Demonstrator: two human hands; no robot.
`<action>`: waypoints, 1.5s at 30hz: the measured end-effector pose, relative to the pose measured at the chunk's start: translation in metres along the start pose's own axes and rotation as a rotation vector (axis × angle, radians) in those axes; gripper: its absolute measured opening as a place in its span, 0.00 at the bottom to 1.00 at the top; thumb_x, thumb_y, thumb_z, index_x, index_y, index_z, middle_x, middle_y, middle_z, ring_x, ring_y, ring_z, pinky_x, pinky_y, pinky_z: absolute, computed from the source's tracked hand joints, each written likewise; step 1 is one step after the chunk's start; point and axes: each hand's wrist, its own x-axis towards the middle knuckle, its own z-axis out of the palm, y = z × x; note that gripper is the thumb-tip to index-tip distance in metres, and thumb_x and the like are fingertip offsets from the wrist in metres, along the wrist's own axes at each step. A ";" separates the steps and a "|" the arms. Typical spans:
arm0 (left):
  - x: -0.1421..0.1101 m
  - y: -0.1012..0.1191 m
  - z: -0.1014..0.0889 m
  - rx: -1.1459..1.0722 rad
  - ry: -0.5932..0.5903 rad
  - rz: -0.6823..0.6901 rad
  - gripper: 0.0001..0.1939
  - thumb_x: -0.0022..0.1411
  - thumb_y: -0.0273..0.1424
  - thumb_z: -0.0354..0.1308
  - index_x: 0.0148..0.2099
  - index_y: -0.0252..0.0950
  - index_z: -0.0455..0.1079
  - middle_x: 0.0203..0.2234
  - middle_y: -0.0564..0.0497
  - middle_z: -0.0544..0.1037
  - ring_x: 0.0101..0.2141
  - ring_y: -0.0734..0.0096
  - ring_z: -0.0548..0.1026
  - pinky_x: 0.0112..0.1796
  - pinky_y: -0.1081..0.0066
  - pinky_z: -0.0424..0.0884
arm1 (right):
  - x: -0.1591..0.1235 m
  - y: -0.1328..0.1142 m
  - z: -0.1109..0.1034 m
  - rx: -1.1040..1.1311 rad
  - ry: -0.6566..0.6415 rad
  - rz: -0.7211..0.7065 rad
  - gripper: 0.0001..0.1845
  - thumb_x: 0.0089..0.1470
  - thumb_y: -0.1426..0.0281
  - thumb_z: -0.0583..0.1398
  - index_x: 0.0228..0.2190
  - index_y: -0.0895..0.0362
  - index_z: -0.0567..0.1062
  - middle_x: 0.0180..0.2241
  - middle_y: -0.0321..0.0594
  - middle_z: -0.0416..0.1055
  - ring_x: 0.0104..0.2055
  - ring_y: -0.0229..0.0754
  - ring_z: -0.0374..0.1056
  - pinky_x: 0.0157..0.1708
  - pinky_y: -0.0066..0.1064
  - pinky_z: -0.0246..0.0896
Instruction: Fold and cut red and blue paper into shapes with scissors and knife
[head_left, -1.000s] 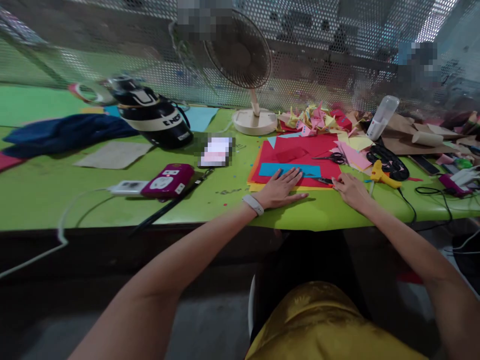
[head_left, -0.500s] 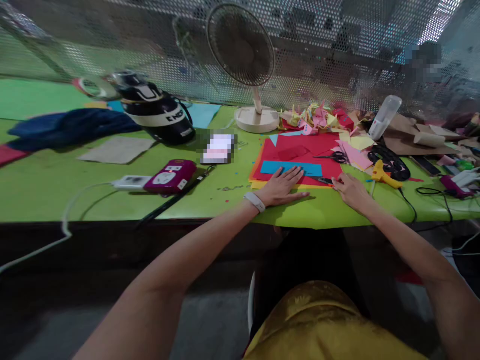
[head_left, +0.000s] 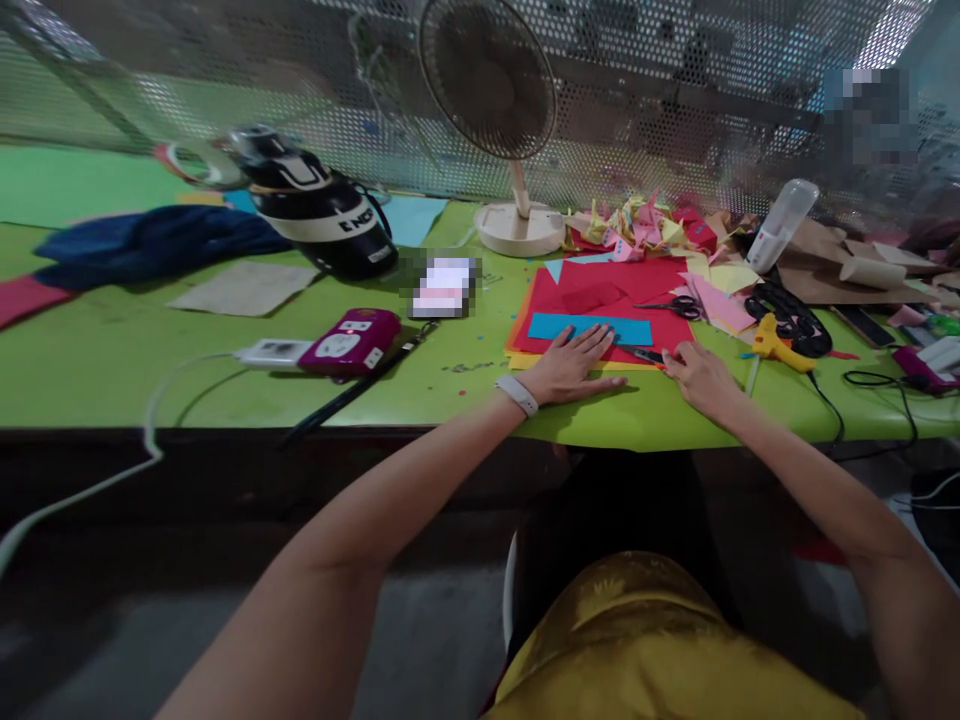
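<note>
My left hand (head_left: 574,366) lies flat with spread fingers on the near edge of a stack of coloured paper, mostly red sheets (head_left: 622,290), on the green table (head_left: 112,360). Its fingertips reach a blue paper strip (head_left: 589,327). A white band sits on that wrist. My right hand (head_left: 694,378) rests at the stack's near right corner, fingers closed on a small dark tool (head_left: 646,354) that lies on the red sheet; I cannot name it.
Black scissors (head_left: 671,306) lie on the red paper. A yellow glue gun (head_left: 776,345), a heap of folded paper (head_left: 637,228), a white bottle (head_left: 780,224), a desk fan (head_left: 502,110), a helmet (head_left: 319,210), a magenta power strip (head_left: 349,342) and cables crowd the table.
Both hands keep their places on the paper. The camera has shifted slightly, moving everything a little right and up in view.
</note>
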 end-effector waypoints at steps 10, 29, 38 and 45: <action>0.000 0.001 -0.001 -0.017 -0.009 -0.001 0.49 0.61 0.61 0.32 0.71 0.31 0.36 0.69 0.41 0.41 0.68 0.60 0.39 0.63 0.59 0.30 | 0.015 -0.013 -0.006 -0.033 -0.017 0.013 0.22 0.64 0.73 0.47 0.55 0.63 0.70 0.46 0.56 0.69 0.46 0.50 0.62 0.39 0.37 0.59; 0.019 0.019 -0.001 -0.035 -0.056 -0.029 0.46 0.62 0.59 0.30 0.71 0.32 0.38 0.69 0.43 0.42 0.68 0.58 0.39 0.63 0.56 0.30 | 0.001 0.005 0.003 0.001 0.046 0.096 0.22 0.66 0.68 0.47 0.54 0.60 0.71 0.43 0.52 0.69 0.43 0.48 0.63 0.39 0.35 0.58; -0.013 0.008 0.005 -0.019 0.026 -0.150 0.47 0.61 0.61 0.31 0.72 0.36 0.35 0.69 0.44 0.44 0.67 0.51 0.41 0.62 0.50 0.32 | 0.010 0.000 -0.001 0.009 0.002 0.089 0.22 0.65 0.71 0.46 0.55 0.63 0.70 0.45 0.55 0.68 0.47 0.50 0.62 0.39 0.36 0.60; -0.010 0.009 0.005 -0.019 0.023 -0.160 0.47 0.61 0.61 0.32 0.72 0.37 0.35 0.69 0.44 0.43 0.67 0.51 0.41 0.62 0.50 0.33 | 0.017 -0.001 -0.005 -0.016 -0.020 0.030 0.23 0.63 0.75 0.47 0.56 0.64 0.69 0.46 0.56 0.68 0.46 0.51 0.62 0.41 0.38 0.61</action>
